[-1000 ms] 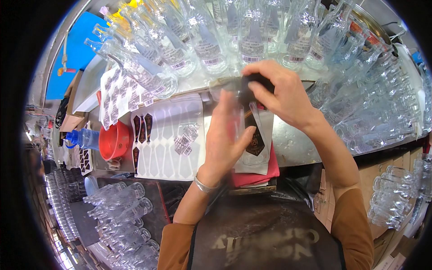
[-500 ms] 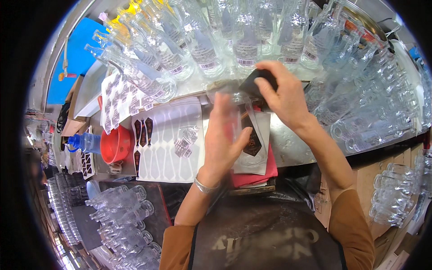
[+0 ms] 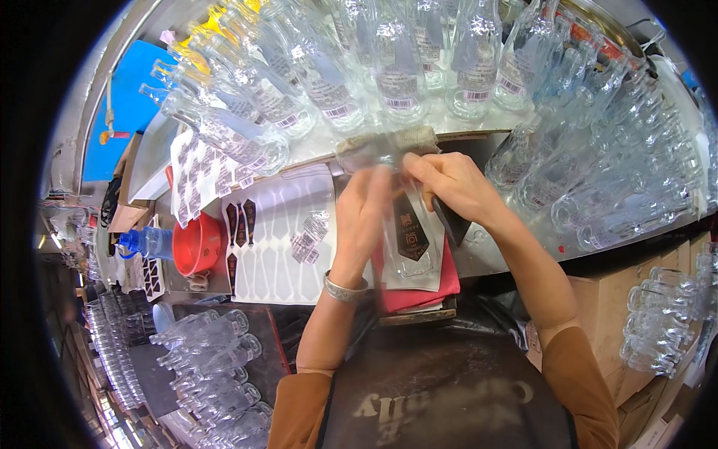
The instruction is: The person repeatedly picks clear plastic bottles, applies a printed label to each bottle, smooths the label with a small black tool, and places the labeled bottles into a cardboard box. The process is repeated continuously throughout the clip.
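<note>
A clear glass bottle (image 3: 410, 261) lies on a white pad (image 3: 426, 280) over a red cloth (image 3: 443, 282). A dark, pointed label with light characters (image 3: 410, 233) is on its upper side. My right hand (image 3: 462, 182) holds a flat black scraper-like piece (image 3: 451, 222) under its palm, thumb and forefinger pinched by the bottle's far end. On the left side of that end is my left hand (image 3: 360, 217), its fingertips smeared by motion, so its grip is unclear. Just beyond both hands sits a rolled beige cloth (image 3: 415, 140).
Labelled clear bottles (image 3: 400, 82) stand along the back, with more lying at the right (image 3: 598, 172). Left of my hands is a label sheet (image 3: 280, 254), partly used. Farther left are a red tub (image 3: 196, 245) and a blue-capped bottle (image 3: 149, 243). Bottles (image 3: 209, 367) also lie lower left.
My right hand has come nearer and lower, turning the black piece downward. My left hand has shifted slightly left, and the bottle's dark label is more exposed.
</note>
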`<state>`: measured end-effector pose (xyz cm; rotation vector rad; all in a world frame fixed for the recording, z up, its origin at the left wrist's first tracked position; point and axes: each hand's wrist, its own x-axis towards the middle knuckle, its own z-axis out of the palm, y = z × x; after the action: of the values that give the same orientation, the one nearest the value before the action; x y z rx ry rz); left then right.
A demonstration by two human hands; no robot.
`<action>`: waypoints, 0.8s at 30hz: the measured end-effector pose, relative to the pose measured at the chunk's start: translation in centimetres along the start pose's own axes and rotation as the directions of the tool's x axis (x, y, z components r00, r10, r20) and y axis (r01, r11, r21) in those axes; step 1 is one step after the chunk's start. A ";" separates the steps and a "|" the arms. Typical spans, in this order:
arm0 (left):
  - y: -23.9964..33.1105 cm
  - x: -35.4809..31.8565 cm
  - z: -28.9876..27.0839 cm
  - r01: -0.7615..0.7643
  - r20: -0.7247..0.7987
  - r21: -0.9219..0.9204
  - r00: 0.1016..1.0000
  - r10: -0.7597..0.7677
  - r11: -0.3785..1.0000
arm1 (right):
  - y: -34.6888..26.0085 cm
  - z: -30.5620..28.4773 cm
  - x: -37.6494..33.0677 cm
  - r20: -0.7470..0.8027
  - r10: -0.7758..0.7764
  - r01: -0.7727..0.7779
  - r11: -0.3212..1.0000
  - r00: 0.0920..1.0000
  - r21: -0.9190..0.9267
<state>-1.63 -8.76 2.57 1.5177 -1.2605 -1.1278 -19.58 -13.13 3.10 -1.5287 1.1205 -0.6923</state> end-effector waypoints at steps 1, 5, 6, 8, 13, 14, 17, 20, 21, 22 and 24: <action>0.0 0.0 0.1 0.002 -0.004 -0.011 1.000 -0.002 1.000 | -0.4 0.1 0.3 0.008 -0.007 0.007 0.999 1.000 -0.039; -0.3 -0.2 0.1 -0.018 -0.022 -0.059 1.000 0.016 0.998 | -0.8 0.4 0.6 -0.002 -0.019 0.018 0.981 1.000 -0.195; -0.5 -0.1 0.1 -0.028 -0.023 -0.074 0.999 0.026 0.997 | -0.8 0.4 0.6 -0.008 -0.022 0.021 0.983 1.000 -0.183; -0.8 0.0 0.1 0.000 -0.006 -0.092 1.000 -0.001 0.996 | -0.7 0.5 0.6 -0.019 -0.029 0.026 0.987 0.999 -0.159; 0.4 -0.1 -0.1 0.077 0.047 -0.161 0.996 -0.070 0.984 | -0.7 0.2 0.8 0.045 0.021 -0.017 0.997 0.999 -0.078; 0.5 0.2 -0.6 0.108 0.072 -0.170 0.993 -0.096 0.980 | -0.6 0.1 0.8 0.067 0.029 -0.026 0.999 0.997 -0.043; 0.8 1.0 -0.6 0.164 0.078 -0.185 0.985 -0.151 0.969 | 0.5 0.3 0.9 0.075 -0.016 0.013 0.999 0.997 0.046; 0.4 1.6 -0.9 0.122 0.094 -0.089 0.989 -0.114 0.989 | 0.1 0.1 0.8 0.086 0.008 -0.001 0.997 0.996 -0.077; 0.1 1.7 -0.9 0.099 0.096 -0.067 0.991 -0.092 0.993 | 0.2 0.1 0.8 0.085 0.011 -0.004 0.997 0.996 -0.074; -0.1 1.8 -0.9 0.075 0.098 -0.046 0.993 -0.070 0.996 | 0.3 0.1 0.8 0.083 0.013 -0.007 0.997 0.996 -0.071; -0.5 2.0 -0.8 0.058 0.091 -0.034 0.994 -0.055 0.998 | 0.6 0.2 0.8 0.076 0.028 -0.025 0.999 0.997 -0.040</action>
<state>-0.55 -10.63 2.00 1.4980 -1.2568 -1.2616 -19.33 -13.74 2.34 -1.5574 1.1007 -0.5918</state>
